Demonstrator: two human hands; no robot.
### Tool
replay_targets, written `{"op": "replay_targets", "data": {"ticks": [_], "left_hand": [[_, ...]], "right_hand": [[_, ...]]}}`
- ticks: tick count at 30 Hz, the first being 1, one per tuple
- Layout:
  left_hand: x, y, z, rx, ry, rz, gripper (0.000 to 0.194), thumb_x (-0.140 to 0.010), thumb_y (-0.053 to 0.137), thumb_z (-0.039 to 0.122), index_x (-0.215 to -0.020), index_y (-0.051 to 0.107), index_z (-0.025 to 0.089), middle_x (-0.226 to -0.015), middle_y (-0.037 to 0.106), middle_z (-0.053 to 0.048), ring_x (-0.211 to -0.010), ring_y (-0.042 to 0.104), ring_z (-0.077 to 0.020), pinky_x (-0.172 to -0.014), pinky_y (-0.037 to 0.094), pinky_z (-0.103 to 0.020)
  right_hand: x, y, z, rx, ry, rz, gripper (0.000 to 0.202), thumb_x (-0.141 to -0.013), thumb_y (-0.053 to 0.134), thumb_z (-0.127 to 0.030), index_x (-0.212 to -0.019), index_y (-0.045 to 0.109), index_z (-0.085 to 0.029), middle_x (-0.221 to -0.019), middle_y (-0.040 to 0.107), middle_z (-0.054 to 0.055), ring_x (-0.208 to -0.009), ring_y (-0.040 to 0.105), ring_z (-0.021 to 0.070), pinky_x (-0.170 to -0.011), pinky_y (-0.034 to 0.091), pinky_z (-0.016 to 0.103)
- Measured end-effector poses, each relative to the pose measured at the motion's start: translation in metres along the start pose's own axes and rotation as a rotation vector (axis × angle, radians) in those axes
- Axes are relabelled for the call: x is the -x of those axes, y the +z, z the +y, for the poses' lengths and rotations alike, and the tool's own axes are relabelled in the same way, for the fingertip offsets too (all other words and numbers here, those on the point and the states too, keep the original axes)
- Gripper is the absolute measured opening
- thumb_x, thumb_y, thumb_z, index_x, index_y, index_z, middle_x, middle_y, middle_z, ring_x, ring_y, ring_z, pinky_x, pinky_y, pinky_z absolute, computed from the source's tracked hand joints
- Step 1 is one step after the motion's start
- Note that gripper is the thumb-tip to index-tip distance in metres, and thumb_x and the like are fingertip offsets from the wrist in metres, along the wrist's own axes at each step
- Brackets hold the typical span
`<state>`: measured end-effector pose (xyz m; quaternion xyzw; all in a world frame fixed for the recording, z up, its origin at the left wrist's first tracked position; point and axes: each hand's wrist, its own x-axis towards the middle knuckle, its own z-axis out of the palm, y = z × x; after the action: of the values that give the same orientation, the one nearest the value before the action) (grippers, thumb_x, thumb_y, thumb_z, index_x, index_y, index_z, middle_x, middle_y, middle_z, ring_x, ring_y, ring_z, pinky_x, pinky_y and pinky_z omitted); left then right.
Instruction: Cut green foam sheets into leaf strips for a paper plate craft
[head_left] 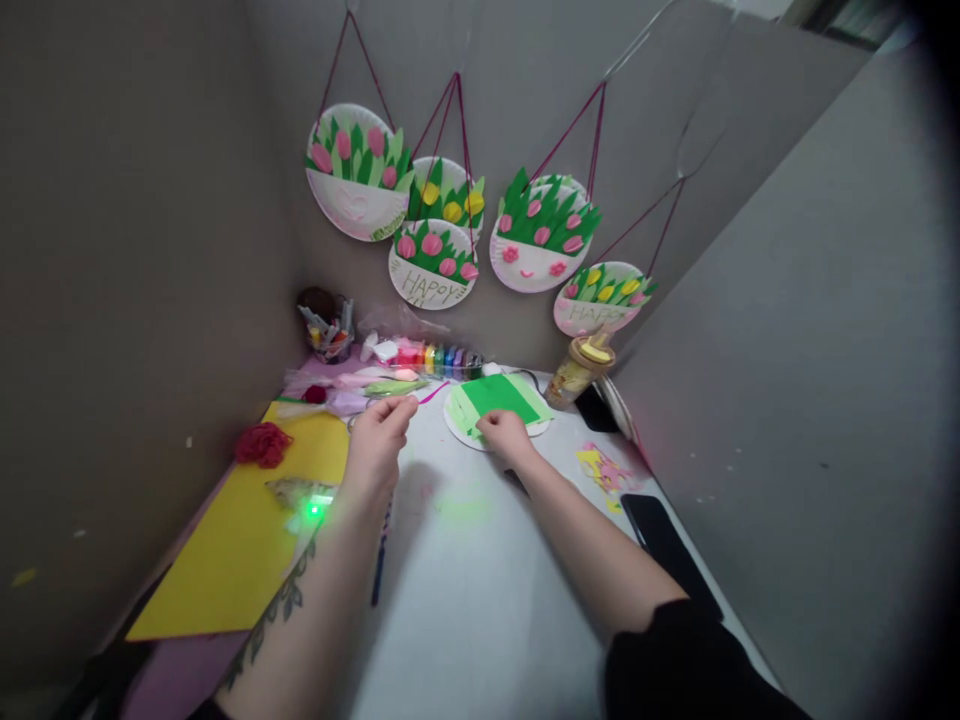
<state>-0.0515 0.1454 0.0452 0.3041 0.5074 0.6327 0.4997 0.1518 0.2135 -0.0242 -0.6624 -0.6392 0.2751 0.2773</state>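
Observation:
My left hand (381, 440) is raised above the table at the left of the plate, with thumb and fingers pinched together. Whatever is between its fingertips is too small to make out. My right hand (506, 435) is closed, its curled fingers over the front part of a white paper plate (459, 437). On that plate lie a dark green paper sheet (499, 395) and light green paper pieces (463, 410). Between the hands, a thin magenta strip (433, 393) shows beyond my left fingertips. Under my right wrist, a small dark object is mostly hidden.
Yellow sheets (225, 560) and a red yarn bundle (262, 444) lie left, near a dark blue pen (381, 560). Behind are a pen holder (330, 335) and colored clay pots (442, 360). Right stand a cup (577, 370), paper scraps (607, 468) and a phone (667, 550). Decorated plates (446, 280) hang above.

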Motion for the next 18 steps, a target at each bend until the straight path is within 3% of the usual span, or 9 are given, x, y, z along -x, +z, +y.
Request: {"op": "replay_targets", "data": {"ticks": [4, 8, 12, 15, 18], "left_hand": [[0.003, 0.005, -0.004, -0.108, 0.034, -0.049, 0.027, -0.061, 0.073, 0.040, -0.071, 0.064, 0.016, -0.055, 0.044, 0.005, -0.048, 0.028, -0.0056, -0.044, 0.017, -0.020], [0.012, 0.014, -0.008, -0.342, 0.155, -0.176, 0.023, -0.068, 0.068, 0.038, -0.074, 0.069, 0.016, -0.062, 0.058, 0.001, -0.054, 0.042, -0.0097, -0.051, 0.030, -0.022], [0.021, 0.008, -0.019, -0.692, 0.328, -0.289, 0.015, -0.071, 0.064, 0.028, -0.081, 0.071, 0.020, -0.080, 0.068, -0.003, -0.062, 0.052, -0.0132, -0.065, 0.038, -0.025], [0.031, -0.004, -0.039, -0.928, 0.342, -0.428, 0.017, -0.073, 0.062, 0.027, -0.086, 0.072, 0.021, -0.085, 0.069, -0.004, -0.065, 0.054, -0.0158, -0.069, 0.040, -0.027], [0.046, -0.012, -0.061, -1.076, 0.298, -0.537, 0.024, -0.072, 0.062, 0.024, -0.094, 0.071, 0.022, -0.093, 0.068, -0.006, -0.074, 0.058, -0.0186, -0.072, 0.041, -0.028]], "right_hand": [[0.065, -0.013, 0.020, 0.034, -0.138, -0.081, 0.014, -0.075, 0.053, -0.023, -0.071, 0.065, -0.019, -0.076, 0.064, 0.003, -0.077, 0.057, 0.0196, -0.071, 0.040, 0.028], [0.114, -0.010, 0.031, 0.249, -0.360, -0.152, 0.019, -0.075, 0.056, -0.017, -0.092, 0.064, -0.019, -0.095, 0.064, 0.008, -0.094, 0.053, 0.0230, -0.084, 0.039, 0.033], [0.124, -0.003, 0.035, 0.243, -0.287, -0.196, 0.031, -0.073, 0.057, -0.011, -0.104, 0.059, -0.017, -0.095, 0.062, 0.008, -0.090, 0.053, 0.0208, -0.082, 0.039, 0.031], [0.121, -0.003, 0.038, 0.181, -0.273, -0.229, 0.022, -0.071, 0.056, -0.009, -0.089, 0.062, -0.018, -0.083, 0.060, 0.004, -0.079, 0.053, 0.0177, -0.075, 0.038, 0.028], [0.121, -0.005, 0.042, 0.117, -0.304, -0.178, 0.012, -0.071, 0.055, -0.010, -0.073, 0.062, -0.019, -0.075, 0.057, 0.002, -0.074, 0.051, 0.0165, -0.070, 0.037, 0.027]]}}
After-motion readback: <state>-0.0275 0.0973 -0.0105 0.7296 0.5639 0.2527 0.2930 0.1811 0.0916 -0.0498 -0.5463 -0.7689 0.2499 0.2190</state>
